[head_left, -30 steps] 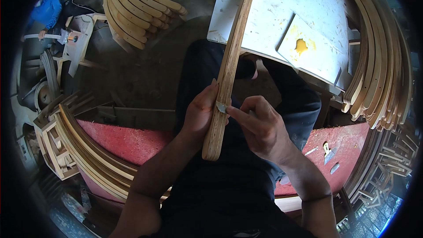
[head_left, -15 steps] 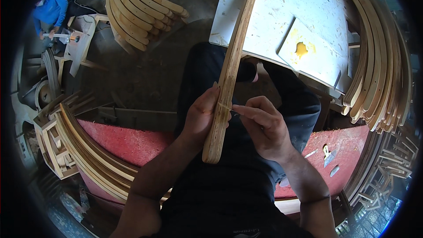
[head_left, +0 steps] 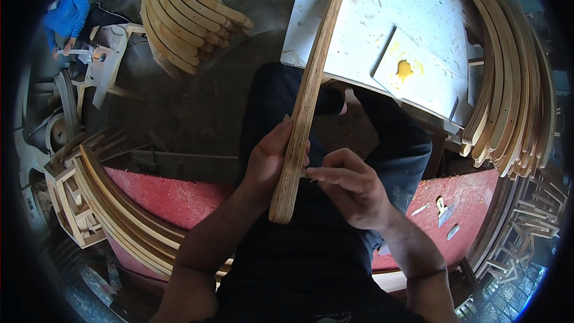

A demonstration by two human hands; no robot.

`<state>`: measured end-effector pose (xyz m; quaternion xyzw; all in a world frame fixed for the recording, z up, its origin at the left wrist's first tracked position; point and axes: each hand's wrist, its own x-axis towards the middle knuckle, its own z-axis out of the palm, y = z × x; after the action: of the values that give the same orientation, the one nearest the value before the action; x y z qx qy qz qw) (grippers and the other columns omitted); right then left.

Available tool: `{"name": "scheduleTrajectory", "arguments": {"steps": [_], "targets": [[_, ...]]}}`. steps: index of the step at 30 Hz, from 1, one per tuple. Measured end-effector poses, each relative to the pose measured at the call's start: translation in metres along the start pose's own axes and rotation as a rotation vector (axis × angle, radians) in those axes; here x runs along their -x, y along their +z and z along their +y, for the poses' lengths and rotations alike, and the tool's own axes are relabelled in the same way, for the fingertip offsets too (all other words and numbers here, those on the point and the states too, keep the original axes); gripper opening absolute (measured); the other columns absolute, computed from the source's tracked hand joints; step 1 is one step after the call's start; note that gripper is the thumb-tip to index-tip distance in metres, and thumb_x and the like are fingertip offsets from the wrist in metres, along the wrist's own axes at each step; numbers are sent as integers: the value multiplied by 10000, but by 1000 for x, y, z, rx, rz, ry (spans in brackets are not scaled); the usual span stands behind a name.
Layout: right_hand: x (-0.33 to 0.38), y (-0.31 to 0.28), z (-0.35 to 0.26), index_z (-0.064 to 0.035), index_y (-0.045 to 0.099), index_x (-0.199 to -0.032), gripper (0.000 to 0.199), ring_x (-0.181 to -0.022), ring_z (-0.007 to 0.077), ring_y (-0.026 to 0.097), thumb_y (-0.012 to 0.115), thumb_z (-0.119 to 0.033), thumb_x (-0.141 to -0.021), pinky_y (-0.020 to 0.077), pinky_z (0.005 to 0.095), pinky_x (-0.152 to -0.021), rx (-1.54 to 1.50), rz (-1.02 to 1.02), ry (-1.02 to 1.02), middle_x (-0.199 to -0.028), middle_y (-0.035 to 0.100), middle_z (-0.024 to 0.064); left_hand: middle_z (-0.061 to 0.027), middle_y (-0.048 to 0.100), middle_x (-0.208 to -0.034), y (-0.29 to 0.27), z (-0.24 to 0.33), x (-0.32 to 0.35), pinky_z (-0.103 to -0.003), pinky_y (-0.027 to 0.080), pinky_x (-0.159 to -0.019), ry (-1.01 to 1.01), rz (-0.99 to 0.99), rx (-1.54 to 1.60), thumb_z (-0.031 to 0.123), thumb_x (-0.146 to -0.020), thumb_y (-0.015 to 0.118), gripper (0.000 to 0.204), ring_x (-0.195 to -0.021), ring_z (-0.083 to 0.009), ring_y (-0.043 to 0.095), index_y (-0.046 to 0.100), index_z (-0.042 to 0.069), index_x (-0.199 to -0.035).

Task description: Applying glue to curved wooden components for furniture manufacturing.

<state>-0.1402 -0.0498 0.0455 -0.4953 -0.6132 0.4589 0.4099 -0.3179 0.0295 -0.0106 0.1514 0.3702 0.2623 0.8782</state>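
A long laminated wooden slat [head_left: 301, 104] with a rounded near end runs away from me, its far part passing over the white tabletop. My left hand [head_left: 270, 152] is closed around its near part from the left, with some fingertips showing on the other side. My right hand [head_left: 353, 185] is closed in a pinch at the slat's right edge, below the left hand. A small thin thing is between its fingertips, too little visible to name. On the white table [head_left: 371, 0] lies a square board [head_left: 388, 75] bearing a blob of yellow paste [head_left: 405, 70].
Stacks of curved wooden slats stand at the right [head_left: 508, 84], far left [head_left: 185, 18] and near left [head_left: 131, 209]. A putty knife [head_left: 443, 210] lies on the red bench [head_left: 478, 191]. A person in blue [head_left: 67, 9] works at the far left.
My right hand has moved down along the slat toward its near end, with the fingertips still at its right edge. The slat and left hand have shifted slightly left.
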Motion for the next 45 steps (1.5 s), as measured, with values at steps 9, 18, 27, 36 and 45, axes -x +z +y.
{"name": "scheduleTrajectory", "arguments": {"steps": [9,18,27,36,45], "targets": [[-8,-1,22,-30,703,-1208,349,-853,150,587,614,130,-911,474,252,-705,126,175,82,-1020,577,83,-21,605,-854,0,4,8,-239,516,-556,-60,14,44,481,-1076,442,417,-652,-93,598,582,93,-1140],[-15,5,20,-34,714,-1185,360,-857,191,618,673,127,-866,510,288,-676,387,178,-72,-1005,575,92,-23,607,-854,1,3,14,-242,515,-559,-92,52,84,478,-1077,437,415,-650,-103,597,582,92,-1120],[21,-5,24,-40,729,-1133,322,-829,202,636,673,123,-860,520,296,-689,82,88,-25,-994,604,109,-27,590,-858,-10,2,20,-231,484,-543,-93,20,82,456,-1094,407,396,-646,-90,574,567,98,-1151],[21,-156,151,-20,724,-1110,212,-840,259,649,645,34,-921,535,332,-753,757,674,67,-944,640,138,-35,614,-808,-30,3,57,-234,456,-473,-155,105,-3,456,-1107,334,400,-569,-102,576,542,133,-1217],[17,-174,184,-79,753,-1089,199,-907,293,644,691,-38,-904,548,389,-792,1100,604,23,-955,639,102,-30,636,-772,-20,-1,46,-246,461,-456,-200,82,120,495,-1094,336,434,-552,-108,595,540,157,-1273]]}}
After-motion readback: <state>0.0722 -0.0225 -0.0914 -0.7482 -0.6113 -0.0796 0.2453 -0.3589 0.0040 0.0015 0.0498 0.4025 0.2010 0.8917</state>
